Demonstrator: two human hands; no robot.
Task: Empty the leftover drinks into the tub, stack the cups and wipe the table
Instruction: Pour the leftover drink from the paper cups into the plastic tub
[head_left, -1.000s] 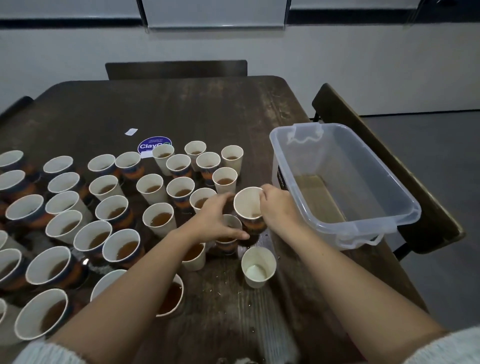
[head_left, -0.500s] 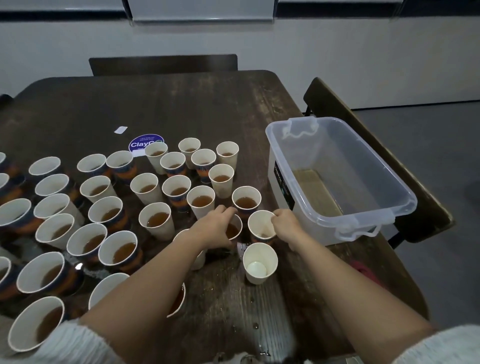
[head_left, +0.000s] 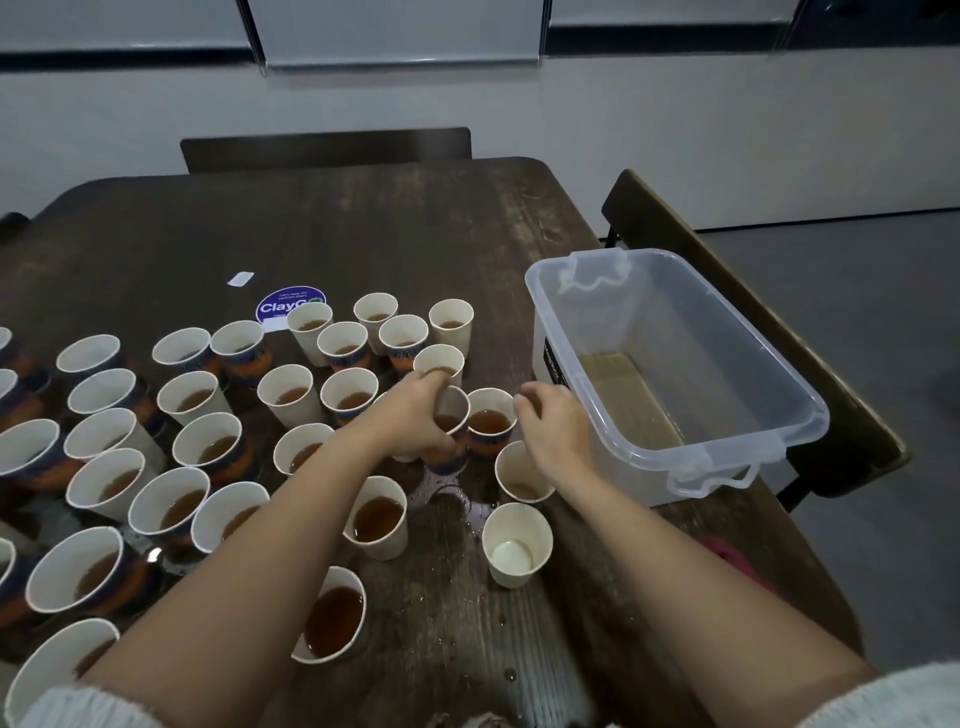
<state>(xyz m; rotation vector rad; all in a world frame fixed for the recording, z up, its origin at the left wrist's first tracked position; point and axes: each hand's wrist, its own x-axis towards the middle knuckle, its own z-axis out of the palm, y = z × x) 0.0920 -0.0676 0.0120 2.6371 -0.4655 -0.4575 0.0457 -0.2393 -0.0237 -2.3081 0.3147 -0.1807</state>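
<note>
A tilted cup (head_left: 451, 415) left of the tub (head_left: 675, 364) is gripped by the left hand (head_left: 415, 415), while the right hand (head_left: 556, 431) hovers near the tub, fingers (head_left: 524, 402) loosely curled, holding nothing.

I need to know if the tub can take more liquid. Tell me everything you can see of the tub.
The tub is a clear plastic rectangular box with no lid and a wavy clip handle at each short end. It sits upright on the table's right edge, beside a chair. A shallow layer of brownish liquid covers its bottom; most of its depth is unfilled. A dark label shows on its left wall. Neither hand touches it.
</note>
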